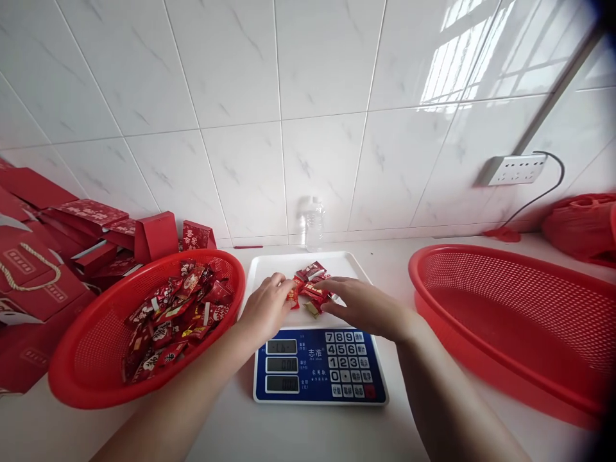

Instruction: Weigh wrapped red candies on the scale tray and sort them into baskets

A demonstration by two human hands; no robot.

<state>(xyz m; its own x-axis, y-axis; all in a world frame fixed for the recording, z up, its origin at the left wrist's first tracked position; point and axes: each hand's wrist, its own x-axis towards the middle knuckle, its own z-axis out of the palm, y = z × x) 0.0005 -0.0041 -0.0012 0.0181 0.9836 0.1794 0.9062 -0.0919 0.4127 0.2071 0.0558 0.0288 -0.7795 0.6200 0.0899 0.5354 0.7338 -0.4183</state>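
Note:
A small pile of red snack packets [314, 290] lies on the white pan [262, 264] of a weighing scale. From the left, my left hand [270, 304] reaches the pile, its fingers bent and the tips at a red packet; the thumb side is partly hidden. Over the pile's right side, my right hand [363, 305] stretches its fingers, with the thumb apart from them. Both hands cup the packets from opposite sides, and neither is closed round one. The scale's blue keypad panel [315, 378] faces me, with digits on its displays.
At left stands a red plastic basket [67, 366] holding many red packets. Red gift boxes [36, 276] are heaped behind it. A larger red basket [505, 253] stands at right. A clear bottle [315, 223] is by the tiled wall, with a power strip [516, 170] and red bag [582, 224] farther right.

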